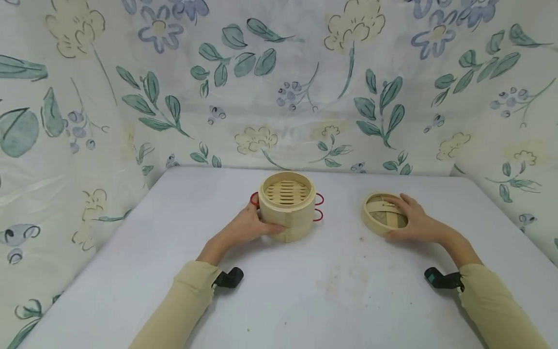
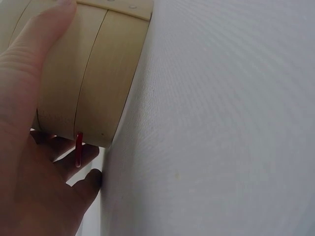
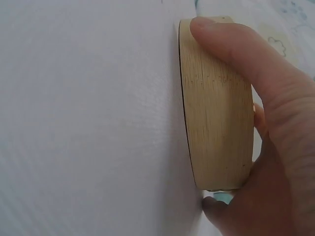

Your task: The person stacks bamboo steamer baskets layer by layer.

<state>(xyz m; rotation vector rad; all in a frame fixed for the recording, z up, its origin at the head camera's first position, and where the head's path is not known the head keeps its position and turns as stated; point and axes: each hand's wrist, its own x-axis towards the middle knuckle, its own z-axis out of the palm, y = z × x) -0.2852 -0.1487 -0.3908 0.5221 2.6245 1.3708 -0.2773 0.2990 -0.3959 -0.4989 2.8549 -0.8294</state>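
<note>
A bamboo steamer (image 1: 301, 220) of stacked tiers stands upright on the white table, with a slatted floor showing inside its top tier and small red loop handles at its sides. My left hand (image 1: 248, 225) grips it from the left, thumb across the front wall; the left wrist view shows that thumb on the steamer wall (image 2: 93, 64) and fingers behind near a red handle (image 2: 78, 150). To the right, my right hand (image 1: 416, 223) holds the round bamboo steamer lid (image 1: 377, 220), thumb on its rim. In the right wrist view the lid (image 3: 216, 113) is at the tabletop; whether it touches is unclear.
The white table (image 1: 305, 291) has a few small specks and faint stains. Floral-patterned cloth (image 1: 287, 82) rises behind the table and along both sides. A dark device is worn at each wrist.
</note>
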